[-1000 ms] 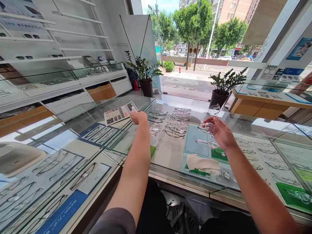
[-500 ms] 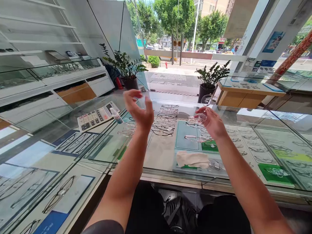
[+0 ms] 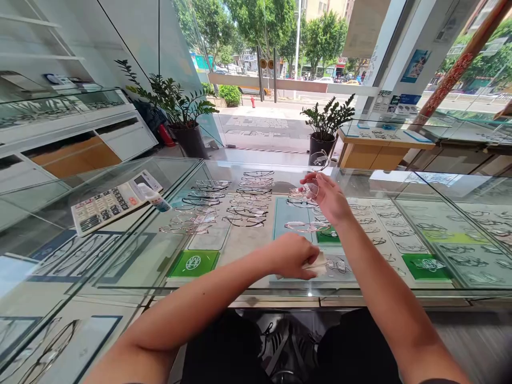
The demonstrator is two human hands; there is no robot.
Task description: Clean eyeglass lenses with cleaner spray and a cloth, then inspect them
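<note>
My left hand [image 3: 294, 255] is down at the near side of the glass counter, its fingers closed on a cream cleaning cloth [image 3: 319, 264]. Most of the cloth is hidden under that hand. My right hand [image 3: 333, 200] holds a pair of thin-rimmed eyeglasses [image 3: 320, 160] up on edge, one lens above the fingers and the other below. Beneath the right hand, a pink-framed pair of glasses [image 3: 306, 227] lies on a pale blue mat [image 3: 282, 216]. Another thin pair [image 3: 339, 263] rests just right of the cloth.
Rows of eyeglasses [image 3: 250, 200] lie at the counter's middle. A calculator [image 3: 106, 205] sits at the left, with a small bottle [image 3: 159, 201] at its right end. Green cards [image 3: 193, 263] and more frames show around the glass counter. Potted plants [image 3: 320, 145] stand beyond.
My left hand has come down and to the right from the air onto the cloth and closed on it. The right hand still holds the eyeglasses. The view has turned slightly right.
</note>
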